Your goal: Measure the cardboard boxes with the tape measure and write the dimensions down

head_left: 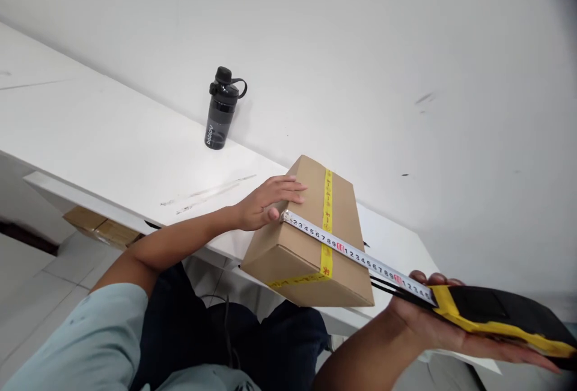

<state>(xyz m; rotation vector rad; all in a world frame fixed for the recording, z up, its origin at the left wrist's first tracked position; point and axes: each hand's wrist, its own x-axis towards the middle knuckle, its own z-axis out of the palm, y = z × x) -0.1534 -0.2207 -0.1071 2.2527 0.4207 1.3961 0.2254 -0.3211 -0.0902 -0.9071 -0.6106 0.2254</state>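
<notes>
A brown cardboard box (311, 240) sealed with yellow tape sits at the front edge of the white table (112, 138). My left hand (264, 201) rests on the box's left top edge, fingers flat, with the thumb pressing the hooked end of a measuring tape blade (356, 252) against the corner. The white numbered blade stretches across the box top to the right. My right hand (433, 325) grips the black and yellow tape measure case (500, 316) off the box's right side, palm up under it.
A dark drinking bottle (222, 111) with a black lid stands upright near the white wall. Brown cardboard boxes (101, 228) lie on the floor under the table. My dark trousers are below the table edge.
</notes>
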